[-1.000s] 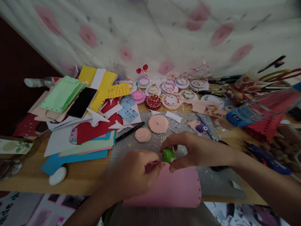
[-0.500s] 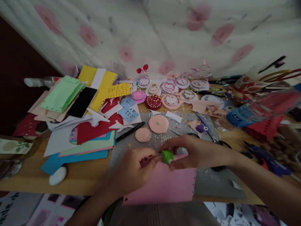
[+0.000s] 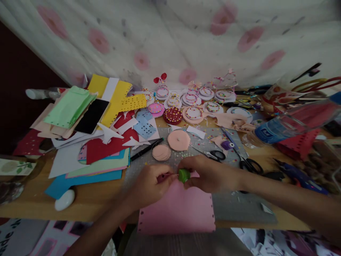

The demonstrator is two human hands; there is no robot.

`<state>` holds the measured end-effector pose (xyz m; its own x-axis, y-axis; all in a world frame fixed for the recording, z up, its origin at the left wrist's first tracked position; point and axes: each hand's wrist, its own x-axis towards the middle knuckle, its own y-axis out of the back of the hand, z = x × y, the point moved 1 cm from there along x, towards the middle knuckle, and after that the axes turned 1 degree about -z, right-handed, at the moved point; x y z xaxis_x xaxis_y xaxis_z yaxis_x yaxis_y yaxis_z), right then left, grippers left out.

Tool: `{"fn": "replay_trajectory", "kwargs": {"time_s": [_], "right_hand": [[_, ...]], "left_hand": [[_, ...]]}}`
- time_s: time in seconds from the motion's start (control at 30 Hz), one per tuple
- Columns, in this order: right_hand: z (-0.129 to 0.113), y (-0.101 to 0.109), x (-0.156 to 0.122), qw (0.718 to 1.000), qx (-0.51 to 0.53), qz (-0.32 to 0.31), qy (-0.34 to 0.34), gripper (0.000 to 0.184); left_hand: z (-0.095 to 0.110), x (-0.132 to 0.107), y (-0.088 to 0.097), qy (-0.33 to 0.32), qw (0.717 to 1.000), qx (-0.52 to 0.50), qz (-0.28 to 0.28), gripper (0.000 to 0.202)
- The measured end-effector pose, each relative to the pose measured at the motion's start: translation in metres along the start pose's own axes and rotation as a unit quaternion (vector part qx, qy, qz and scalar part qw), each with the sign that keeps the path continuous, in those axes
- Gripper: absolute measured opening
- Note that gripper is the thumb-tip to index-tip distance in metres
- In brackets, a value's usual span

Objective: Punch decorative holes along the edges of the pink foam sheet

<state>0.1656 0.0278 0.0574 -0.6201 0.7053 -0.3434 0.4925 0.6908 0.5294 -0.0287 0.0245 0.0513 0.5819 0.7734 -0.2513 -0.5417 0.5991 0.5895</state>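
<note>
My right hand is closed round a small green hole punch at the top edge of a pink foam sheet. My left hand pinches that same top edge just left of the punch. The sheet lies on a grey cutting mat and hangs over the table's near edge. A row of punched holes runs down the sheet's right side.
Stacked coloured paper and foam sheets fill the left. Peach foam circles, scissors, a purple punch and decorated discs lie behind. A water bottle and a blue glue gun are on the right.
Both hands and the green punch have shifted left along the pink sheet's top edge. The sheet has slid left too, and the scissors behind my right hand now show.
</note>
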Motion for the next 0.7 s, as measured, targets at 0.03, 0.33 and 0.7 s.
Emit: {"fn": "replay_trajectory", "kwargs": {"time_s": [0.03,0.33,0.7], "right_hand": [[0.001,-0.002,0.002,1.0,-0.005,-0.002,-0.003,0.007],[0.006,-0.015,0.013,0.998,-0.061,-0.007,0.026,0.013],[0.007,-0.014,0.015,0.997,-0.077,0.013,0.001,0.014]], "left_hand": [[-0.002,0.001,0.002,0.001,1.0,0.019,-0.012,0.024],[0.013,0.009,0.011,-0.029,0.984,0.168,-0.057,0.05],[0.015,0.026,-0.004,-0.011,0.993,0.094,-0.071,0.046]]}}
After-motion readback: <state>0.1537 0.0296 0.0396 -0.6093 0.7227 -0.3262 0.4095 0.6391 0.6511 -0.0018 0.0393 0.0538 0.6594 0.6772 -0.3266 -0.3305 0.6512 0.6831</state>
